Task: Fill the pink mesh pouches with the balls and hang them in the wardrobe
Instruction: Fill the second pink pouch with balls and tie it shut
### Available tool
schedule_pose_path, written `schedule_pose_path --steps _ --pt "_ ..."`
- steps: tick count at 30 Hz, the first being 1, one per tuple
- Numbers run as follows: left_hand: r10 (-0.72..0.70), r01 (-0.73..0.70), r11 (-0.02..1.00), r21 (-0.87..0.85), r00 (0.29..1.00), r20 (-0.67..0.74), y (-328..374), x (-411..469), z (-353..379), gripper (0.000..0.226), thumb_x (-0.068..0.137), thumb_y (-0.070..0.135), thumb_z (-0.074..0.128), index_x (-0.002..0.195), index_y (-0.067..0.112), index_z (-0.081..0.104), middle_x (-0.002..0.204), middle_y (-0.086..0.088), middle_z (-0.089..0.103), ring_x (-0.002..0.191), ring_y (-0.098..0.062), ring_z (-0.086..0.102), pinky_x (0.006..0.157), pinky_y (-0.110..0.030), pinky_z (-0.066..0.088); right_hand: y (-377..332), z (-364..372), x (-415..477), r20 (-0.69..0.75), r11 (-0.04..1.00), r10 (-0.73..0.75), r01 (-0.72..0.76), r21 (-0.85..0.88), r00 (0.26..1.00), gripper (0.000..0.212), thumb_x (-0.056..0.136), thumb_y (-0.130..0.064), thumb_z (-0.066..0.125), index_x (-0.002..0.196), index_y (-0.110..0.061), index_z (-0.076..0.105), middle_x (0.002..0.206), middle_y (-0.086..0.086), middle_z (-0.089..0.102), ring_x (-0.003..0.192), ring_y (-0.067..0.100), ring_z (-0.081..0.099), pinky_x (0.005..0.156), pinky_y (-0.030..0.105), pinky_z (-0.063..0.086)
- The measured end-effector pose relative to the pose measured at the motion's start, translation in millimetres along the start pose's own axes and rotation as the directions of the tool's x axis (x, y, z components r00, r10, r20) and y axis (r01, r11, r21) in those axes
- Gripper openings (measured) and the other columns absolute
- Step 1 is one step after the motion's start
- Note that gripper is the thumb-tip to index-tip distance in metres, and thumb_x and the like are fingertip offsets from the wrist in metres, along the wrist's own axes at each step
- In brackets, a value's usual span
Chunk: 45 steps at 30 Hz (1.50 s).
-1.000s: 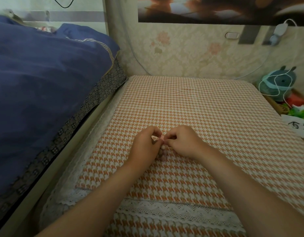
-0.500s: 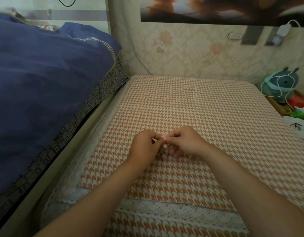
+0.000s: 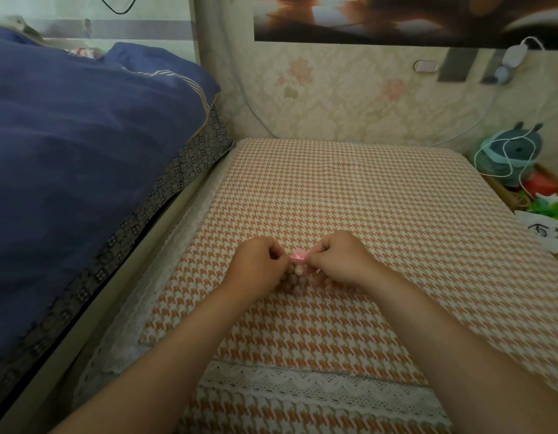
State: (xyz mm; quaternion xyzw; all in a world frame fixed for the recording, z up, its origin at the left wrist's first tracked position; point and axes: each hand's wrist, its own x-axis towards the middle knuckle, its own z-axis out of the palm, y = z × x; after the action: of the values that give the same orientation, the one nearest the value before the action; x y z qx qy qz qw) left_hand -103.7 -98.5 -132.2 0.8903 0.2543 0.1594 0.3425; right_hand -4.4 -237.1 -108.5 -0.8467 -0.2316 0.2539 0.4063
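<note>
We see both hands meeting over the middle of a tabletop (image 3: 381, 195) covered with an orange-and-white houndstooth cloth. Between them sits the pink mesh pouch (image 3: 292, 278), standing on the cloth nearer the front edge than the wall.

The pouch is small and mostly hidden by the knuckles. Where it shows, the mesh is thin enough that we can see the balls (image 3: 299, 272) inside: small, round, beige to light brown, packed close together in a stack. The top of the pouch is a bright pink bunch. We cannot tell whether that is gathered mesh or a ribbon.

The left hand (image 3: 259, 266) has its fingers curled in and pinches the pouch at the neck from its own side. The right hand (image 3: 342, 261) is curled the same way, and its fingertips nip the pink bunch from the other side. The two sets of fingertips nearly touch. Both forearms reach in from the bottom of the view.

A strip of white lace trim (image 3: 302, 383) crosses the cloth near the front. To the left, a navy quilt (image 3: 83, 151) lies on a bed, over a dark patterned sheet (image 3: 177, 180). Behind the tabletop is floral wallpaper (image 3: 349, 98). At the right edge we see a teal round object (image 3: 519, 142) draped with a white cable (image 3: 503, 158). In front of it lies a white sheet with black marks (image 3: 544, 234).
</note>
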Motion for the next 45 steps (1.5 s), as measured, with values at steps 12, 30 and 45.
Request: schedule_pose_path --steps 12,30,45 --pt "-0.150 0.147 0.979 -0.140 0.989 -0.010 -9.6 4.6 6.7 0.023 0.085 0.019 0.063 0.062 0.013 0.067 0.065 -0.002 0.069 0.067 -0.021 0.069 0.067 -0.039 0.060 6.0 5.7 8.0 0.029 0.995 0.075 -0.076 0.059 0.997 0.010 0.091 -0.008 0.068 0.083 -0.002 0.072 0.069 0.019 0.075 0.070 0.035 0.077 0.057 0.038 0.061" --pt "-0.130 0.132 0.982 -0.134 0.991 0.024 -22.0 9.6 11.0 0.021 0.088 0.020 0.062 0.067 0.017 0.065 0.068 -0.004 0.070 0.069 -0.023 0.070 0.067 -0.045 0.061 11.9 3.2 5.0 0.044 0.998 0.064 -0.064 0.010 0.997 0.012 0.094 -0.011 0.068 0.083 -0.009 0.072 0.075 0.016 0.077 0.074 0.036 0.077 0.049 0.031 0.053" --pt "0.019 -0.080 0.957 0.280 0.977 0.215 1.6 -2.2 4.5 0.041 0.092 0.053 0.054 0.112 0.018 0.061 0.111 -0.005 0.065 0.093 -0.021 0.059 0.081 -0.034 0.051 16.3 -50.0 -26.1 -0.303 0.932 -0.047 -0.068 -0.356 0.952 0.013 0.097 -0.035 0.056 0.092 -0.028 0.066 0.088 -0.008 0.070 0.079 0.013 0.065 0.079 0.035 0.056"
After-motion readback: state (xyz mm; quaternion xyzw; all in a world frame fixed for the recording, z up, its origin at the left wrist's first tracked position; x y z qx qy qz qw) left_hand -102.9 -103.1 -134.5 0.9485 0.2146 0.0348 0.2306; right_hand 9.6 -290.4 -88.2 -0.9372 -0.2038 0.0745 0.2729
